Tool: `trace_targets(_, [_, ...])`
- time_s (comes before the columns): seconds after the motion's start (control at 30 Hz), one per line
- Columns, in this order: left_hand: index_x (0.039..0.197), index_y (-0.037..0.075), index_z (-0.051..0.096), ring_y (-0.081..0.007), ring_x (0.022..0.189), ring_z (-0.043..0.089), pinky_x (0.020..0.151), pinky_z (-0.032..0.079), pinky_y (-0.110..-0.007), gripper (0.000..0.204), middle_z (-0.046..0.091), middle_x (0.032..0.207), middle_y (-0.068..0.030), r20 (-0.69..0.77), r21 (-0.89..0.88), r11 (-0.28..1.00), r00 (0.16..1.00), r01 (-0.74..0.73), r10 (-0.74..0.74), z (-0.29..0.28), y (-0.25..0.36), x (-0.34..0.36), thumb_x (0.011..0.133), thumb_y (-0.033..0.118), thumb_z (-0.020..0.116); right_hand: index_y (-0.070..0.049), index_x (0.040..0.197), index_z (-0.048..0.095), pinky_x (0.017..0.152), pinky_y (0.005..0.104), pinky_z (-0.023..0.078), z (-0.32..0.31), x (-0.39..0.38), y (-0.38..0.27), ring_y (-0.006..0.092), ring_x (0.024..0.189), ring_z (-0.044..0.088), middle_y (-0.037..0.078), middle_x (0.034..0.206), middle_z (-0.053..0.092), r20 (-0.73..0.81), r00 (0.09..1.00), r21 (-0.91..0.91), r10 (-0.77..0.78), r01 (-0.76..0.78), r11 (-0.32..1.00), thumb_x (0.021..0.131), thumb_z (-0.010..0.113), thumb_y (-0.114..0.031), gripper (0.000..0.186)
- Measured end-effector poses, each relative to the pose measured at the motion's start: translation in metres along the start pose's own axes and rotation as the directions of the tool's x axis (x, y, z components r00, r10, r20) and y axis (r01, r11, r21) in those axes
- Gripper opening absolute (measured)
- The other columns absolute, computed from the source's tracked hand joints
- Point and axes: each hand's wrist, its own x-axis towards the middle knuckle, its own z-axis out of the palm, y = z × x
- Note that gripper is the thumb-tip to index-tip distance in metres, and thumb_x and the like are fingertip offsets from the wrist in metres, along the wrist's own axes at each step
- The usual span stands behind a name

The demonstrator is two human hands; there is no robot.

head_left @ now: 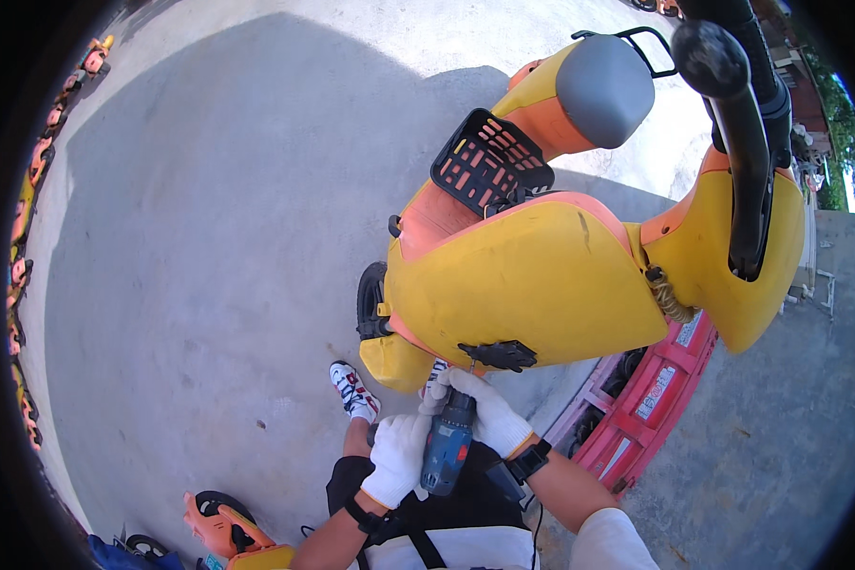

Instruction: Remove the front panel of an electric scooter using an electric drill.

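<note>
A blue and black cordless drill (446,452) is between my hands, its front end pointing at the scooter. My left hand (399,458), in a white knit glove, is closed against the drill's left side. My right hand (487,411), gloved alike, is closed by the black chuck; some fingers hide behind the tool. A thin bit reaches up to a black plate-like part (501,355) on the near lower side of the yellow and orange scooter (532,275). Whether the bit touches a screw there is too small to tell.
The scooter's black basket (484,163), grey seat (606,92) and black handlebar lever (749,161) stand beyond my hands. A red slotted frame (651,399) lies at right. An orange scooter (223,522) is at lower left. Several more line the far left. My shoe (354,391) is on the concrete.
</note>
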Motion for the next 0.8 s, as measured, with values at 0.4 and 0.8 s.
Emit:
trace_targets(0.4, [0.087, 0.009, 0.058, -0.0259, 0.076, 0.061, 0.074, 0.047, -0.04, 0.009, 0.057, 0.076, -0.0057, 0.078, 0.16, 0.987, 0.997, -0.022, 0.01, -0.029, 0.009, 0.014, 0.079, 0.011, 0.06, -0.011, 0.086, 0.052, 0.082, 0.0451, 0.053, 0.0, 0.002, 0.011, 0.0215, 0.078, 0.053, 0.002, 0.077, 0.049, 0.124, 0.986, 0.276, -0.115, 0.077, 0.958, 0.092, 0.065, -0.019, 0.017])
trace_targets(0.8, [0.087, 0.009, 0.057, -0.0261, 0.077, 0.063, 0.073, 0.047, -0.04, 0.009, 0.058, 0.077, -0.0064, 0.093, 0.082, 0.996, 0.995, 0.02, -0.027, -0.02, 0.005, 0.008, 0.079, 0.012, 0.062, -0.011, 0.08, 0.05, 0.076, 0.0427, 0.054, 0.012, 0.001, -0.007, 0.019, 0.061, 0.054, 0.0, 0.064, 0.047, 0.006, 1.0, 0.127, 0.029, -0.029, 0.991, 0.096, 0.06, -0.016, 0.019])
